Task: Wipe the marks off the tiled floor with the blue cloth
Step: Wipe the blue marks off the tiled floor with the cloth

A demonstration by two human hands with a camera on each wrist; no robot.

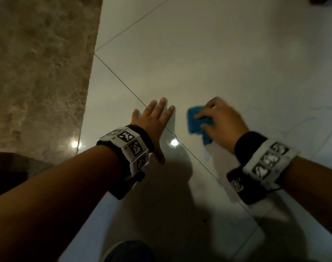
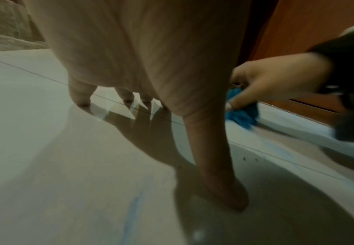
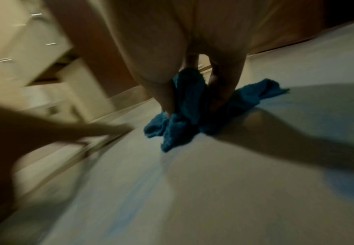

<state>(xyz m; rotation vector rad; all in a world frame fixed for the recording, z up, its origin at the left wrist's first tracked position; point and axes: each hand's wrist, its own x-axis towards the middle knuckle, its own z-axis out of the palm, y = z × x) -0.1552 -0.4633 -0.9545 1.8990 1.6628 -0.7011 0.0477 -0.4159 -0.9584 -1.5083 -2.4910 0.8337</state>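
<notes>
My right hand [image 1: 220, 121] grips a crumpled blue cloth [image 1: 196, 121] and holds it down on the pale tiled floor [image 1: 199, 53]; the hand is blurred. The right wrist view shows the fingers [image 3: 167, 97] bunched into the blue cloth [image 3: 184, 119]. My left hand [image 1: 153, 120] lies flat on the floor a little left of the cloth, fingers spread and straight, across a grout line [image 1: 121, 82]. Faint blue marks [image 1: 309, 120] show on the tile right of the cloth, a blue smear [image 1: 206, 156] just below it, and another blue streak [image 2: 133, 213] by my left thumb [image 2: 222, 187].
A mottled brown stone surface [image 1: 38, 72] borders the floor on the left. Brown wooden furniture [image 2: 310, 33] stands beyond the cloth in the left wrist view. Pale drawers with handles [image 3: 25, 49] appear in the right wrist view. My knee [image 1: 129, 251] is at the bottom.
</notes>
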